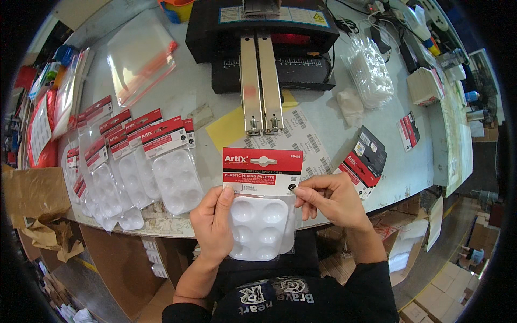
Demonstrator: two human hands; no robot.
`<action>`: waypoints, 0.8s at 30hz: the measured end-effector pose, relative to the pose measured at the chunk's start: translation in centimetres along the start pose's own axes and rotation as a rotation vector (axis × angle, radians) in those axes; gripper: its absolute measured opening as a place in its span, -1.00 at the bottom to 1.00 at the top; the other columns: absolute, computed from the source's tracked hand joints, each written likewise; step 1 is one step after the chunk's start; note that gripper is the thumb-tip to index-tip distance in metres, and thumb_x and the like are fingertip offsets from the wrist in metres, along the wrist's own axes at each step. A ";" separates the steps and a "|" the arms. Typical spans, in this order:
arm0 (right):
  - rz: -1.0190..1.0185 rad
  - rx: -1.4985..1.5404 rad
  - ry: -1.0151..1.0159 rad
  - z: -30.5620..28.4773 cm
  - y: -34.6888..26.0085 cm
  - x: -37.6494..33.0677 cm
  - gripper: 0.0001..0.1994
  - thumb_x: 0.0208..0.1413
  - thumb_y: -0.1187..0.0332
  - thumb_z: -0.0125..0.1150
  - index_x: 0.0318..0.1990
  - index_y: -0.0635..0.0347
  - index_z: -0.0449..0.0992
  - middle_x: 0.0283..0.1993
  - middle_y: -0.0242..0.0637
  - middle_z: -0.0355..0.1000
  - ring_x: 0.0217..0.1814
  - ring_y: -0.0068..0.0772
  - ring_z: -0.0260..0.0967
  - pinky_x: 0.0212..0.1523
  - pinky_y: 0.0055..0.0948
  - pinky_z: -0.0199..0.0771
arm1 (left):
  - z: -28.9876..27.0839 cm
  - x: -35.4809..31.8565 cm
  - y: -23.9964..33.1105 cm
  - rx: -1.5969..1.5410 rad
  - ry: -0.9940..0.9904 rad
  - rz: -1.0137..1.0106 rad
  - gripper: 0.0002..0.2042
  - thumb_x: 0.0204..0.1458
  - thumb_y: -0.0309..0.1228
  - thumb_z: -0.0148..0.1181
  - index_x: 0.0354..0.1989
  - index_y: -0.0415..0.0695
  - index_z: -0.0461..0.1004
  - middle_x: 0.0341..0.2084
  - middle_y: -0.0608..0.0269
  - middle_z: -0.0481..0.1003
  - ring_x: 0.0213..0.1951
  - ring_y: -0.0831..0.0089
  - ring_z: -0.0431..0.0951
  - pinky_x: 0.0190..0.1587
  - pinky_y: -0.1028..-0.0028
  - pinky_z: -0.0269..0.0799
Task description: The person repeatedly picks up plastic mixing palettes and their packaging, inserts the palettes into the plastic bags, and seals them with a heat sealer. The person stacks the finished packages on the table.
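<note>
Just past the table's front edge, I hold up a packed paint palette (pixel 259 229). It is white plastic with round wells, in a clear bag topped by a red and white header card (pixel 254 168). My left hand (pixel 214 220) grips the card's lower left corner, thumb in front. At the lower right corner, my right hand (pixel 333 200) pinches the card between thumb and fingers. A black machine (pixel 261 32) with two metal arms (pixel 262 86) stands just beyond the card. Below the arms lie a yellow sheet (pixel 226 126) and a sheet of barcode stickers (pixel 304 137).
Several packed palettes (pixel 175 175) overlap at the left, near clear bags (pixel 141 64). Loose header cards (pixel 366 161) lie to the right. Farther back are a wrapped stack of white palettes (pixel 370 75) and a card stack (pixel 425 86). Cardboard boxes (pixel 121 264) stand below the table edge.
</note>
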State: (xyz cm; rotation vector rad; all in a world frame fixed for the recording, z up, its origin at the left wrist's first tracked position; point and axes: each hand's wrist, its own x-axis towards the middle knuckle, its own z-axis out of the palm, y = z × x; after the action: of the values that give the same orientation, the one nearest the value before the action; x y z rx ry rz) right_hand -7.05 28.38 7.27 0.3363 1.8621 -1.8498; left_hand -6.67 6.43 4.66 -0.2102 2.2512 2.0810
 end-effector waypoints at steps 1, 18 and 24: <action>-0.001 0.016 -0.006 0.0 0.0 0.0 -0.83 0.14 0.44 0.14 -0.37 0.42 0.53 -0.48 -0.25 0.50 -0.59 -0.58 0.44 -0.62 -0.70 0.35 | -0.1 0.1 0.0 0.009 -0.004 -0.002 -0.79 0.19 -0.42 0.03 -0.28 -0.35 0.49 -0.52 0.39 0.47 -0.43 0.71 0.32 -0.38 0.67 0.25; 0.135 0.354 0.068 0.7 2.2 3.3 -0.87 0.08 0.43 0.16 -0.41 0.34 0.45 -0.57 -0.35 0.38 -0.63 -0.58 0.30 -0.62 -0.59 0.26 | 0.7 2.3 -1.7 0.056 -0.035 -0.042 -0.74 0.20 -0.35 -0.07 -0.45 -0.29 0.35 -0.63 0.32 0.33 -0.50 0.57 0.23 -0.38 0.53 0.22; -0.092 0.496 0.204 0.4 3.6 8.9 -0.86 0.09 0.40 0.18 -0.45 0.26 0.45 -0.59 -0.42 0.34 -0.66 -0.61 0.25 -0.64 -0.64 0.19 | 2.2 8.3 -5.4 -0.013 -0.006 -0.048 -0.73 0.20 -0.33 -0.08 -0.47 -0.28 0.33 -0.63 0.33 0.32 -0.48 0.59 0.22 -0.36 0.57 0.19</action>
State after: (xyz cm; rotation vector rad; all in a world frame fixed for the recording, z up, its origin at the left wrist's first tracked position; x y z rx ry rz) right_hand -12.74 26.72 -0.31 0.6359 1.5355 -2.4113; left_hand -14.14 7.76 -1.99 -0.2558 2.2069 2.0695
